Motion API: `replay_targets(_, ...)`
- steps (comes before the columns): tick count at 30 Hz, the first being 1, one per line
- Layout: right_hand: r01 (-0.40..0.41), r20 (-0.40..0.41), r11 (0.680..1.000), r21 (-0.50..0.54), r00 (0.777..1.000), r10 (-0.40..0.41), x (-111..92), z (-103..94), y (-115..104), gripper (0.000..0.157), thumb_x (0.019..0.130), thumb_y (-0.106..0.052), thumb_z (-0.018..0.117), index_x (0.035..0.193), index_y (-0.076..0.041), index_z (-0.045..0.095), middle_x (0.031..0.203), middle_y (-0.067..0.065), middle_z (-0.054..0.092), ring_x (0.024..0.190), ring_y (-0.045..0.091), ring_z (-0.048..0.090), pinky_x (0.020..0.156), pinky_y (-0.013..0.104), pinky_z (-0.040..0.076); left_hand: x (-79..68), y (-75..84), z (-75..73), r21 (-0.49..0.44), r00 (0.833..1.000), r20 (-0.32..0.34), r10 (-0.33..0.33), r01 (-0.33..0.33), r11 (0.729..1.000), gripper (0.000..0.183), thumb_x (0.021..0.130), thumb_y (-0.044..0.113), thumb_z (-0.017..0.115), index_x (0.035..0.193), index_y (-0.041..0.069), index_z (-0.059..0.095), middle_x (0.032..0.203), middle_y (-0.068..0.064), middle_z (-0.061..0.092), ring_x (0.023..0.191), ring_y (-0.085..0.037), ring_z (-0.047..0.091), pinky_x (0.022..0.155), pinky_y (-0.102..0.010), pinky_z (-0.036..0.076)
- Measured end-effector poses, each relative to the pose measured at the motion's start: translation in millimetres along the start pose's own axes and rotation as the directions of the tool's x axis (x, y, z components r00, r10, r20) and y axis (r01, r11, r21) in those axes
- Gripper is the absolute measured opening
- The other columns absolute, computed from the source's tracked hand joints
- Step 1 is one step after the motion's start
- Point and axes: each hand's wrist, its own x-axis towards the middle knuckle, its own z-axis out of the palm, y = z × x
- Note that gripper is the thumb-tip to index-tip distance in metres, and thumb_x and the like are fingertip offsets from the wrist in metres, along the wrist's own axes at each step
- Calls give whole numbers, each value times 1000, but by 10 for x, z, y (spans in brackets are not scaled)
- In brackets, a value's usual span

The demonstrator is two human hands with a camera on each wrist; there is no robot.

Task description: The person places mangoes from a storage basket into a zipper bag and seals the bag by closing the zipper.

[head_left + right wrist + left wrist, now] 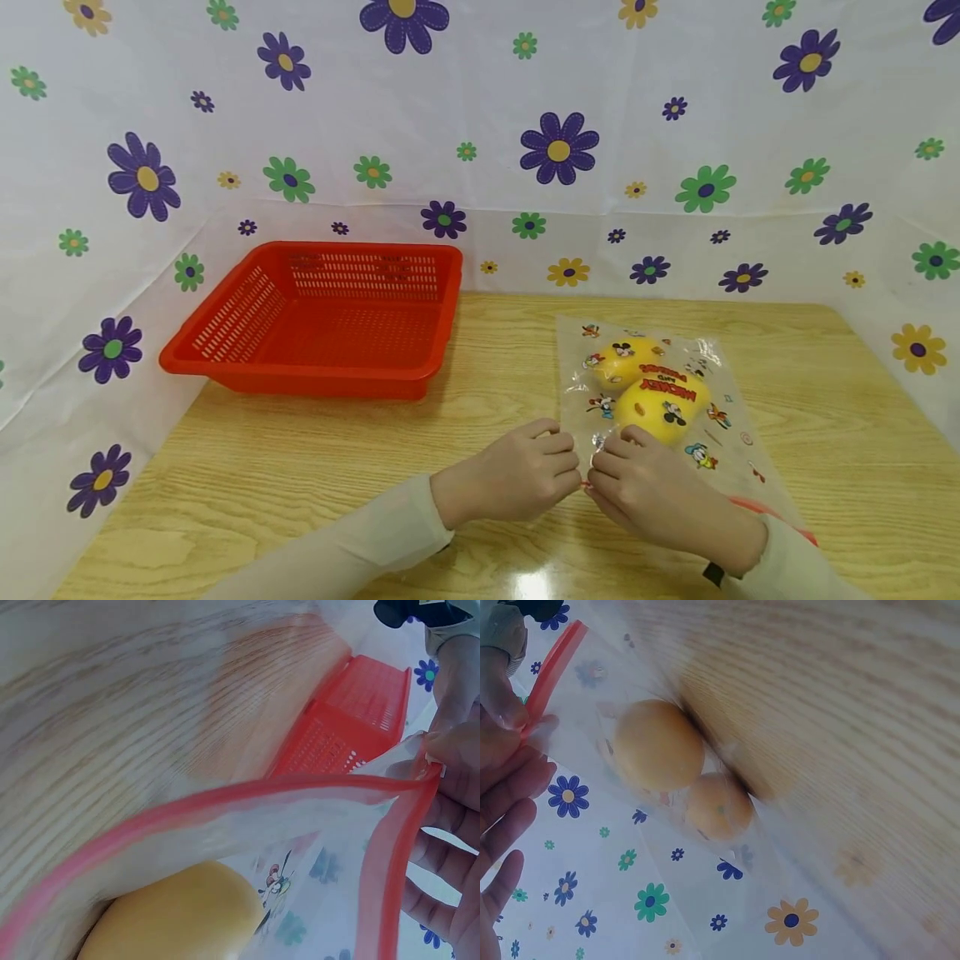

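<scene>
A clear zip bag (723, 442) printed with cartoon figures lies on the table, its red zip edge (225, 795) toward the person. Inside are a larger yellow fruit-like item (663, 408) and another (622, 367) beyond it; in the left wrist view the smaller one is round with a greenish spot. My left hand (517, 471) pinches one end of the red zip. Close beside it, my right hand (652, 492) pinches the same corner with curled fingers. The right wrist view shows the two red strips parted, meeting at that pinched corner.
A red slotted plastic basket (330, 367) stands at the back left of the wooden table (862, 400). Behind the table hangs a white cloth (465, 100) with printed flowers, continuing along both sides.
</scene>
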Motion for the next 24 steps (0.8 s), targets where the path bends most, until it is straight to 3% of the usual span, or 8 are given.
replay_targets(17,-32,-22,999,0,999,32,-46,-11,38,53,102,-28,22,68,-15,61,68,-7,57,65,10,49,64,28,39,-76,-66,-33,30,1000,-14,-23,23,999,19,87,19,57,69,22,62,71,13,63,74,-6,56,82,-24,45)
replay_targets(24,-37,-36,999,-6,999,37,-37,12,35,50,102,-27,23,69,-15,59,68,-5,57,64,11,49,62,28,39,7,-45,-45,23,996,48,-80,79,997,14,86,30,59,75,22,63,76,12,64,78,-8,58,85,-26,44)
